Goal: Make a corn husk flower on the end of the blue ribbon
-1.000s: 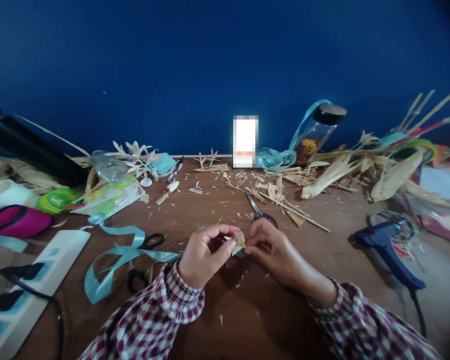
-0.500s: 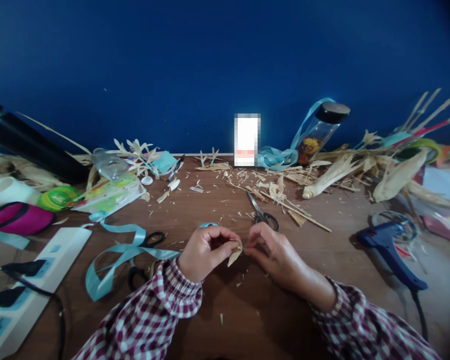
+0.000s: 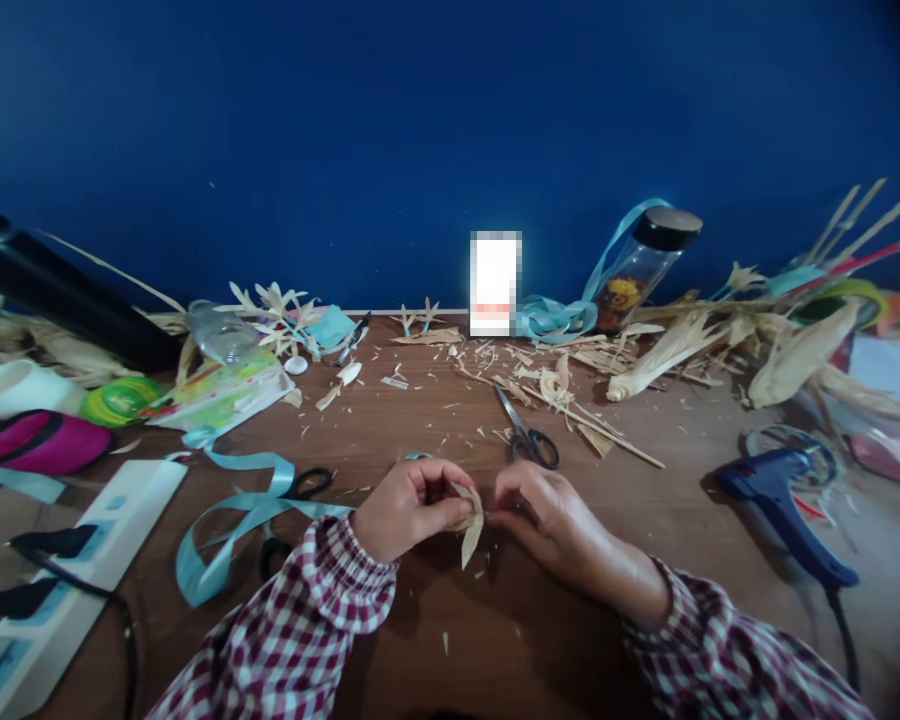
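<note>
Pale husk [image 3: 472, 540], near middle of the scene, is pinched in my left hand [image 3: 411, 512]; my right hand [image 3: 559, 515] curls just right of it, holding what, if anything, I cannot tell. Too hard a tug might tear it; a slack pinch might drop it.

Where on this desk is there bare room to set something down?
Widest: between the right hand and the blue glue gun, nearer than the pale stick. Smaller, with a few scraps: between the checked sleeves. Crowded: the back, with husks; the left side, with power strip and ribbon.
</note>
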A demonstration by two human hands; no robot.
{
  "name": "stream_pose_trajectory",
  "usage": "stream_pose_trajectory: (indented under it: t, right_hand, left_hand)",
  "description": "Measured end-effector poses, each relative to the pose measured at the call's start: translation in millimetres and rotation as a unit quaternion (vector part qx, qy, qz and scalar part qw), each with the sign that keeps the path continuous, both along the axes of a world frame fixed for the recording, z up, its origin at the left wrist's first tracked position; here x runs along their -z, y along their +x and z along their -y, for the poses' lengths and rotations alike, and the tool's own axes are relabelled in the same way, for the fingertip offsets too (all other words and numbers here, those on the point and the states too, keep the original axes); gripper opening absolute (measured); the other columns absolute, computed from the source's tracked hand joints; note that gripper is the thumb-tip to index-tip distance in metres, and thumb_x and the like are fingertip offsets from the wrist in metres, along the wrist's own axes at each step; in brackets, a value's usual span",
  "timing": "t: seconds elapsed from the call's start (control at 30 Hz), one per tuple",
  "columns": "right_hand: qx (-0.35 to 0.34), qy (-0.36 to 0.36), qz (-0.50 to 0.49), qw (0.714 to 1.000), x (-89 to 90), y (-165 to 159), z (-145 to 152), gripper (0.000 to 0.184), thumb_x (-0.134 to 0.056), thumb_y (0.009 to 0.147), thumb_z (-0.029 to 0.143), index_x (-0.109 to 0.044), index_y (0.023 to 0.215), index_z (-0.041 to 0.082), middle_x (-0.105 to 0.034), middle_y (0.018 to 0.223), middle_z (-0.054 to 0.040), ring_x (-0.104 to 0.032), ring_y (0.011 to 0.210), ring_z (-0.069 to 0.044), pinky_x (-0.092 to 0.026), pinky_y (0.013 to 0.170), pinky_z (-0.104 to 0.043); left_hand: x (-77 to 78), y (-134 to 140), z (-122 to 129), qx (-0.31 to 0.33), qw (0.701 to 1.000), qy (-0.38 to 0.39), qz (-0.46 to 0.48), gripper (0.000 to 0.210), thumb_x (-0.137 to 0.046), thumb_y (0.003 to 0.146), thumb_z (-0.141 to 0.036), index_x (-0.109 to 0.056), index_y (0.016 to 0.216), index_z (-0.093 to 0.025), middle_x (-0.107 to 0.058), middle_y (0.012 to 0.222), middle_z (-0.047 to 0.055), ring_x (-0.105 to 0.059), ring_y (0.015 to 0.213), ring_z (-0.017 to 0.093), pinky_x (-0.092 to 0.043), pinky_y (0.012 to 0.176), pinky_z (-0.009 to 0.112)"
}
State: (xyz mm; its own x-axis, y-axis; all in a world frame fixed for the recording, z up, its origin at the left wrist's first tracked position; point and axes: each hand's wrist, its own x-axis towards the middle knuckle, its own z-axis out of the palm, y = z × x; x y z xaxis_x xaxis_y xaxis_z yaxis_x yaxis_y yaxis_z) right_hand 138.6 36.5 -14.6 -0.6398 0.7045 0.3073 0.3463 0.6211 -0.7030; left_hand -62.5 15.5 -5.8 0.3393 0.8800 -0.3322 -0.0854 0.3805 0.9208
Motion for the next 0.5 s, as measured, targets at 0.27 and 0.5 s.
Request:
stream_pose_trajectory:
  t: [0.27, 0.5]
  right_hand:
    - [0.021, 0.013, -0.018, 1.000, 0.6, -0.3, -2.6, 0.011, -0.059, 0.080, 0.013, -0.050, 0.080, 0.020, -0.055, 0.071, -0.0002, -0.052, 0.064, -0.013, -0.041, 0.058, -0.023]
    - [0.017, 0.022, -0.040, 0.999, 1.9, -1.7, -3.0, 0.009, -0.057, 0.082, 0.014, -0.051, 0.080, 0.020, -0.056, 0.072, -0.0017, -0.052, 0.067, -0.015, -0.043, 0.060, -0.026]
  left_hand:
    - [10.3, 6.2, 1.2, -0.058, 0.997, -0.022, 0.043, 0.027, -0.078, 0.064, -0.029, -0.067, 0.084, -0.014, -0.066, 0.071, 0.000, -0.060, 0.065, 0.010, -0.046, 0.065, 0.022]
    - [15.7, 11.9, 2.4, -0.093, 0.983, -0.095, 0.126, 0.041, -0.081, 0.060, -0.027, -0.062, 0.094, -0.012, -0.066, 0.072, 0.002, -0.061, 0.061, 0.010, -0.045, 0.058, 0.021]
